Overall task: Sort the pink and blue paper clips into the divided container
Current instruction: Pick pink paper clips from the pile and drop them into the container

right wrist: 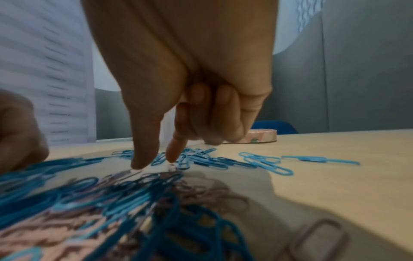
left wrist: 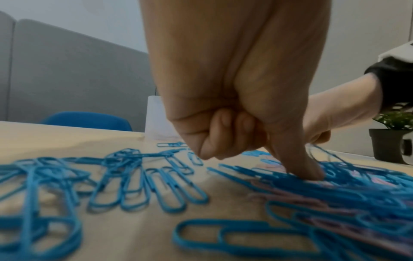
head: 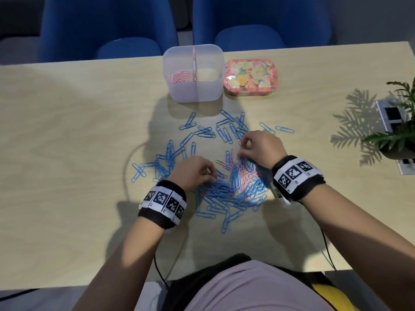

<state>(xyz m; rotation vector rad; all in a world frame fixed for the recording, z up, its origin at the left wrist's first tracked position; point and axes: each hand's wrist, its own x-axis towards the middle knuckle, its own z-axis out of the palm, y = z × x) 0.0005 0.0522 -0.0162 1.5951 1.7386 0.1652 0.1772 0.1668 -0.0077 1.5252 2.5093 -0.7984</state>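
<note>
Both hands work in the clip pile [head: 233, 182] at frame centre: left hand [head: 193, 172] curled, thumb pressing clips; right hand [head: 260, 147] fingertips down, grasp unclear. The divided container [head: 193, 95] stands above, bare table [head: 67, 131] at the left.

On the desk [head: 67, 131], clips [head: 224, 194] lie heaped nearest the person, the container [head: 193, 90] behind them, a tin [head: 250, 76] just right of it, a plant [head: 397, 131] far right.

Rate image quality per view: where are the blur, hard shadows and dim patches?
Head view: sharp overall, hard plant shadow on the table, dim lower frame. Left wrist view: near blue clips soft, left hand fairly clear. Right wrist view: smeared pile, right hand dark and backlit, its shadow on the clips.
</note>
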